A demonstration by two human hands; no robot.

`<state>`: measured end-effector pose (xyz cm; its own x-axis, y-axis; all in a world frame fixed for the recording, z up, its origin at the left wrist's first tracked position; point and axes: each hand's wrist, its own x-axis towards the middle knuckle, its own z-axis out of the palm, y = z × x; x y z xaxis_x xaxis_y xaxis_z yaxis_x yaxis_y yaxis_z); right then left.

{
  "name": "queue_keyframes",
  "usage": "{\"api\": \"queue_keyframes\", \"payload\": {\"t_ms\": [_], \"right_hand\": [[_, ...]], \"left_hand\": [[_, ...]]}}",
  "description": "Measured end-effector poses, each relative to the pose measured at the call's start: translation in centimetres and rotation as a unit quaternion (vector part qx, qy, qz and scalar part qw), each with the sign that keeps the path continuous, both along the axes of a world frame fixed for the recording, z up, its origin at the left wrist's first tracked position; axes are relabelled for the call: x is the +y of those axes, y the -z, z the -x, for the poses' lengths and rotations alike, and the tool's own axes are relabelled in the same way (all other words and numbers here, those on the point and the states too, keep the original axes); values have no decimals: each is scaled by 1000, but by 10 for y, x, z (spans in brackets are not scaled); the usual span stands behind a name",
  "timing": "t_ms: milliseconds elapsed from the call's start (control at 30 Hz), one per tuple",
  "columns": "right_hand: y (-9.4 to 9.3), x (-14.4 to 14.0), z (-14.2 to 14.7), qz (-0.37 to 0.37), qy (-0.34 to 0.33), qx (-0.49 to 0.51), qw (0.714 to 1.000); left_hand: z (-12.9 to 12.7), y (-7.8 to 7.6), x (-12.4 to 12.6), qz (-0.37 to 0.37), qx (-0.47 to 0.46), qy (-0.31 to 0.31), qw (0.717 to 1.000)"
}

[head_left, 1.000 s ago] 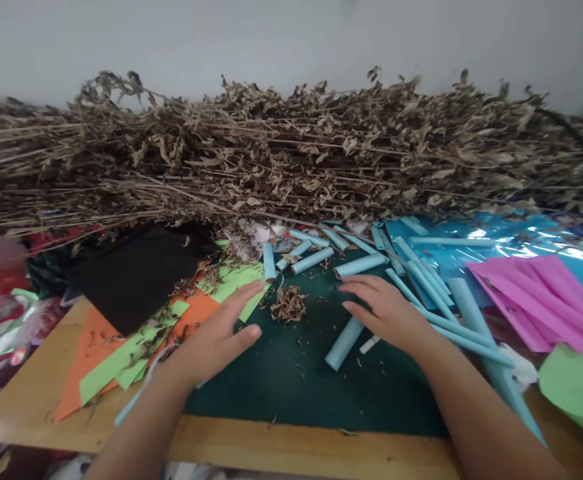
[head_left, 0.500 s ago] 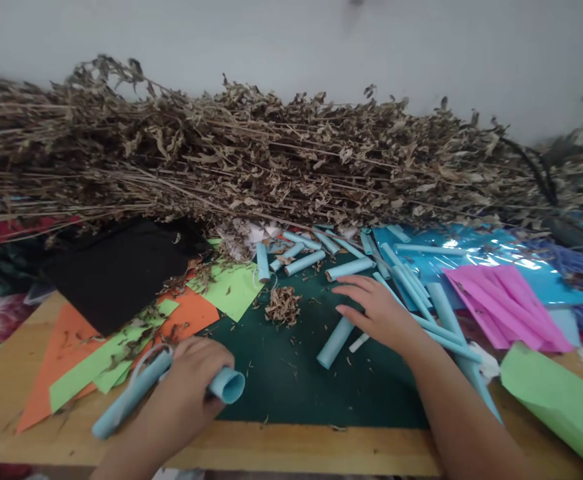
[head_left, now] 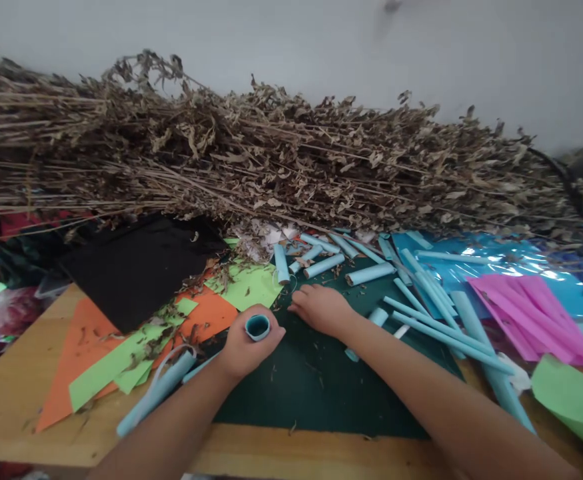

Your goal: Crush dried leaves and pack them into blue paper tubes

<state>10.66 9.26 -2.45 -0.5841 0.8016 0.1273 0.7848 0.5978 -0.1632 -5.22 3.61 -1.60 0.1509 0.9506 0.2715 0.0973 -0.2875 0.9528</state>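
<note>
My left hand (head_left: 251, 350) is wrapped round a light blue paper tube (head_left: 257, 327), held upright with its open end facing up. My right hand (head_left: 320, 309) is curled down on the dark green mat (head_left: 301, 393), closed over the spot of a small heap of dried leaves, which it covers. Under my right forearm lies another blue paper tube (head_left: 377, 317), partly hidden, next to a small white roll (head_left: 402, 331). A blue tube with a pale string loop (head_left: 158, 387) rests by my left forearm.
Dried leafy stalks (head_left: 271, 153) span the back along the wall. Several blue paper tubes (head_left: 370, 274) lie behind my right hand. Black sheet (head_left: 141, 273), orange paper (head_left: 71, 360) and green paper (head_left: 251, 283) are on the left; pink folded paper (head_left: 526, 313) is on the right.
My left hand has moved right and turned its tube upright. My right hand has moved left and down onto the leaf heap, its fingers now curled. The view has shifted slightly.
</note>
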Motion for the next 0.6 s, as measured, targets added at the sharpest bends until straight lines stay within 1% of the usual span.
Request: {"api": "queue_keyframes", "payload": {"t_ms": [67,167,233,300,367,467,600], "right_hand": [[-1,7,-5,12,22,24,999],[-9,12,-10,23,73,89,993],[-14,12,-13,34,99,151,983],[-18,11,-17,47,104,222,968],[-19,7,-20,64,95,296,948],[-14,-1,-24,100,86,380,916],[-4,-10,-28,221,93,485,841]], "left_hand": [[2,1,-3,-6,21,1,1000],[1,4,-6,-11,75,15,997],[-1,5,-7,-13,103,26,994],[-3,6,-7,-16,116,39,992],[-4,7,-7,-20,122,46,991],[-6,11,-6,-26,130,45,990],[-9,12,-3,-42,159,48,985]]}}
